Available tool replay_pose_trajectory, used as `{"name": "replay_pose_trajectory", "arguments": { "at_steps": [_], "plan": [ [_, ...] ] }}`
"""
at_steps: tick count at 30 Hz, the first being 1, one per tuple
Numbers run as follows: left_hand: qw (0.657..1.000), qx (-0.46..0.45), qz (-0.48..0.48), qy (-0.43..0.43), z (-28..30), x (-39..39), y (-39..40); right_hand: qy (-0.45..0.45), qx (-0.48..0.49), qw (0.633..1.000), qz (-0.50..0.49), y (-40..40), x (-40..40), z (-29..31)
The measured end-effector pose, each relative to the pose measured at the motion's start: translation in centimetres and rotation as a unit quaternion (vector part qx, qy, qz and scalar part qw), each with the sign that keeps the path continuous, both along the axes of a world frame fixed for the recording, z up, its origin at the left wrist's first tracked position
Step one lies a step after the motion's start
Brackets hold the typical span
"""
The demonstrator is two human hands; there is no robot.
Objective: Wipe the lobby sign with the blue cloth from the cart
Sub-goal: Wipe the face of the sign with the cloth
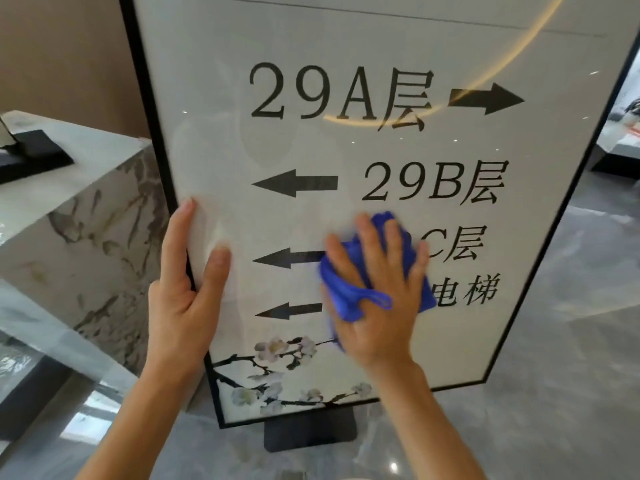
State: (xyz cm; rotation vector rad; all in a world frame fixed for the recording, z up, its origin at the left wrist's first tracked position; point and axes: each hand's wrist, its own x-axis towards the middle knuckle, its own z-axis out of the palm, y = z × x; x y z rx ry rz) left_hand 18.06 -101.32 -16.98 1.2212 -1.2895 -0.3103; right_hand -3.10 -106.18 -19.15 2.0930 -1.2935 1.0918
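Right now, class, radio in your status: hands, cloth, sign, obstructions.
Left hand grips left edge of lobby sign. Right hand flat, pressing blue cloth on lower glass. Nothing blocking the sign face.

A single head-worn view (wide-angle, lines bowed) faces forward and somewhat down, close to the sign (346, 150), whose top runs out of shot; floor (554, 410) fills the lower right.

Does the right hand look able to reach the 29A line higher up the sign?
Probably yes: the right hand presses the blue cloth on the sign lower down, and nothing stands between it and the 29A line.
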Motion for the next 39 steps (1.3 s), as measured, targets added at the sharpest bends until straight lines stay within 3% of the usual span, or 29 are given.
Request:
{"name": "replay_pose_trajectory", "arguments": {
  "at_steps": [9, 16, 23, 31, 39],
  "plan": [
    [1.0, -0.011, -0.008, 0.019, 0.0, -0.3, 0.1, -0.157, 0.002, 0.987, -0.041, -2.5, -12.1, 0.2],
    [0.999, 0.033, 0.014, 0.001, -4.9, -0.7, 2.0, -0.213, 0.035, 0.975, -0.06, -0.6, -12.2, -4.3],
    [0.999, 0.024, 0.035, -0.012, -6.8, -1.2, 2.2, -0.153, 0.074, 0.985, -0.022, 3.7, -4.7, -10.3],
    [0.999, -0.043, 0.014, -0.017, -8.0, -0.1, 1.1, 0.0, 0.057, 0.998, 0.024, 7.9, 7.9, -15.1],
    [0.999, -0.034, 0.023, 0.034, -10.6, 1.7, 0.2, 0.066, -0.032, 0.996, 0.049, 7.3, 5.3, -16.7]
  ]
}}
